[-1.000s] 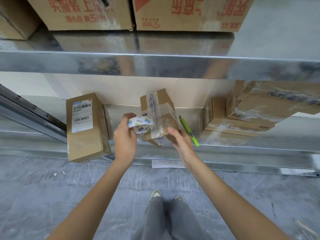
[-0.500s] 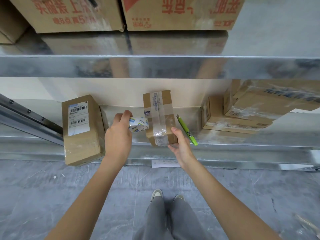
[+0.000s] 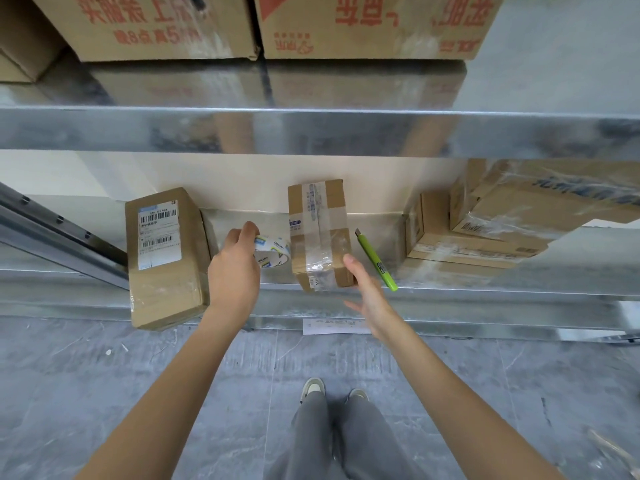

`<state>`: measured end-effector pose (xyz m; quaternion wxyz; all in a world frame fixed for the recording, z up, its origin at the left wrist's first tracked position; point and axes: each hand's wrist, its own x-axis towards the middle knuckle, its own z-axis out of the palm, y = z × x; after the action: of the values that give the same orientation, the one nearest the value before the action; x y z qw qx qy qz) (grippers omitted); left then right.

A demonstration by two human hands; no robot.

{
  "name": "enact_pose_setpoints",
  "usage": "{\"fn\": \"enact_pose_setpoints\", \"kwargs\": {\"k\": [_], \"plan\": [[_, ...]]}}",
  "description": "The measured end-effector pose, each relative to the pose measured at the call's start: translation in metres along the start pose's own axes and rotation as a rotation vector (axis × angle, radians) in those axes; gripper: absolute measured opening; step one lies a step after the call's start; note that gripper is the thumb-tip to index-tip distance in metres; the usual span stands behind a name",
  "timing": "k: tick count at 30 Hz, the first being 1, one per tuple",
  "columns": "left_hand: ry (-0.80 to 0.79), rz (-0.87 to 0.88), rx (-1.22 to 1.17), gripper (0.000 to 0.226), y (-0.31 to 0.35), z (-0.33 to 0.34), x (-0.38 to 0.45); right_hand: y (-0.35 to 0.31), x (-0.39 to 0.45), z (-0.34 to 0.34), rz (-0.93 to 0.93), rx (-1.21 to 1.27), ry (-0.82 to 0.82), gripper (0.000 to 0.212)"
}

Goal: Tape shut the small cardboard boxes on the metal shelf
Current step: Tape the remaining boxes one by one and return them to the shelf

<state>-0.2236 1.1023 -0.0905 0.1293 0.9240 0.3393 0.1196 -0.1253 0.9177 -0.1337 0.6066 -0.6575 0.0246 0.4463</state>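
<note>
A small cardboard box (image 3: pixel 318 233), wrapped with clear tape, lies flat on the metal shelf (image 3: pixel 450 289), its near end over the front edge. My left hand (image 3: pixel 235 268) grips a roll of clear tape (image 3: pixel 273 251) just left of the box. My right hand (image 3: pixel 363 292) hovers with fingers apart at the box's near right corner, one fingertip close to it. A second, larger cardboard box (image 3: pixel 162 254) with barcode labels sits to the left.
A green utility knife (image 3: pixel 375 261) lies on the shelf right of the small box. Stacked taped boxes (image 3: pixel 485 226) fill the right side. Large cartons (image 3: pixel 363 26) stand on the upper shelf. A paper slip (image 3: pixel 334 326) lies on the floor.
The small box went from tilted in my hands to lying flat on the shelf. My right hand let go of it and drew back. The tape roll moved down beside the box.
</note>
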Motion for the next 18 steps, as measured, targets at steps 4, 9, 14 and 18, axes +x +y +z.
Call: {"fn": "enact_pose_setpoints", "kwargs": {"k": [4, 9, 14, 18], "plan": [[-0.011, 0.052, 0.022, 0.043, -0.003, 0.005, -0.002, -0.001, -0.001, -0.010, -0.192, -0.295, 0.135, 0.049], [0.074, 0.061, 0.008, 0.058, 0.003, 0.016, -0.004, 0.001, -0.008, -0.005, -0.502, -0.806, 0.377, 0.068], [0.130, -0.342, -0.514, 0.054, 0.003, 0.029, -0.009, -0.006, -0.011, 0.021, -0.593, -1.301, 0.407, 0.085], [-0.109, -0.799, -1.272, 0.040, 0.021, 0.038, -0.013, 0.000, -0.009, 0.028, -0.474, -1.470, 0.494, 0.115]]}}
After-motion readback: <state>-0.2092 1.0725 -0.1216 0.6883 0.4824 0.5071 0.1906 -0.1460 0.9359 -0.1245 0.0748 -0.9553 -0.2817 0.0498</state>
